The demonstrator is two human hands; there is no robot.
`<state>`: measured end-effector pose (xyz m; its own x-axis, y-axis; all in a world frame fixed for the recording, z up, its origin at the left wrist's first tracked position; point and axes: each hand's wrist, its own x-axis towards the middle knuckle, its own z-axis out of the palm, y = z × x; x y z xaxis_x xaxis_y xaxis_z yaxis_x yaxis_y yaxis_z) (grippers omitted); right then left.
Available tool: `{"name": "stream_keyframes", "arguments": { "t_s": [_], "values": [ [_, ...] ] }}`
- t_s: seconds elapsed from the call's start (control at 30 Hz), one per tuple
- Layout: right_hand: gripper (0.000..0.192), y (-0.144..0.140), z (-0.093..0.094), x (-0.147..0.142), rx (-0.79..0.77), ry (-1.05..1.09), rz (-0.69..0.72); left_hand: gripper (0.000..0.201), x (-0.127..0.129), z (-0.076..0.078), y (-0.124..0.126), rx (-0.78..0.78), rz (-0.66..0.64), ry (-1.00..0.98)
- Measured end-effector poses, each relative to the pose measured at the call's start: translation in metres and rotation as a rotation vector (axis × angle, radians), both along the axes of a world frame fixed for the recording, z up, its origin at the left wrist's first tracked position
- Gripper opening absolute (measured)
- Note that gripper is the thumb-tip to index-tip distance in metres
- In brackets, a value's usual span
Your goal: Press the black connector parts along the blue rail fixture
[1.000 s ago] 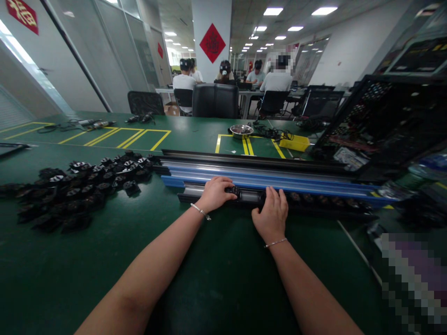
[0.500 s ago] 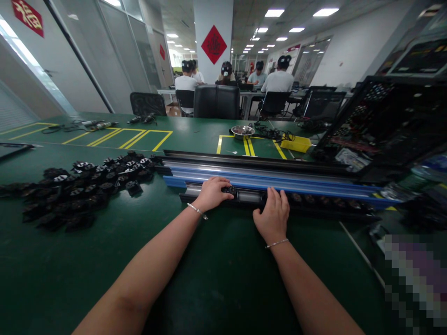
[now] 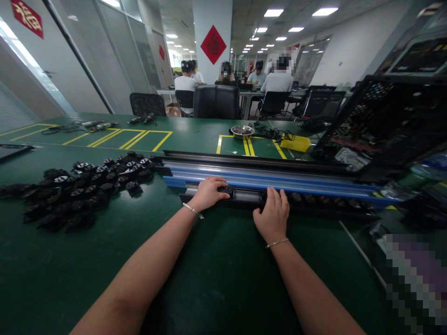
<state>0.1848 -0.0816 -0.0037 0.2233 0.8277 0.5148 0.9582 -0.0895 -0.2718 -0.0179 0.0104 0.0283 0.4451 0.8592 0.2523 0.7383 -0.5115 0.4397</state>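
A long black channel rail with a grey inner face lies crosswise before me. My left hand pinches a small black module that sits in the channel. Fingers of my right hand curl over the rail farther right, thumb on its near side. Beside that thumb a dark part shows, mostly hidden by the hand. More black modules sit in a row in the rail to the right of my right hand. Bare grey channel shows between my hands.
Just behind lie blue rails and a black rail. Many loose black modules are heaped at left. Farther back are a metal bowl, cables and a yellow tray. A dark open case stands at right; people sit beyond.
My left hand has shifted slightly left along the rail with the small black module, widening the bare stretch between my hands. My right hand has stayed in place.
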Motion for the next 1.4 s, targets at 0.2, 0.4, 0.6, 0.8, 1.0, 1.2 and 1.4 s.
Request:
{"name": "stream_keyframes", "arguments": {
  "t_s": [0.2,0.4,0.6,0.8,1.0,1.2,1.4],
  "values": [
    [0.064,0.0,-0.001,0.0,-0.005,0.018,0.0,0.036,-0.006,-0.002,0.002,0.005,-0.002,0.013],
    [0.064,0.0,0.0,0.0,-0.006,0.024,0.008,0.035,-0.009,0.001,0.002,-0.004,-0.004,0.011],
    [0.064,0.0,-0.002,0.001,0.005,0.022,0.014,0.035,-0.012,0.003,0.002,-0.034,0.01,0.018],
    [0.063,0.0,-0.001,0.001,-0.012,0.02,0.011,0.035,-0.017,0.004,0.003,-0.02,-0.009,0.014],
    [0.064,0.001,-0.001,0.001,-0.017,0.019,0.009,0.035,-0.022,0.005,0.004,-0.04,-0.013,0.011],
    [0.066,0.001,-0.004,0.002,0.009,0.018,0.023,0.035,-0.029,0.002,0.006,-0.033,-0.011,0.009],
    [0.065,0.001,-0.002,0.002,0.007,0.016,0.019,0.035,-0.034,0.004,0.006,-0.039,-0.002,0.013]
  ]
}}
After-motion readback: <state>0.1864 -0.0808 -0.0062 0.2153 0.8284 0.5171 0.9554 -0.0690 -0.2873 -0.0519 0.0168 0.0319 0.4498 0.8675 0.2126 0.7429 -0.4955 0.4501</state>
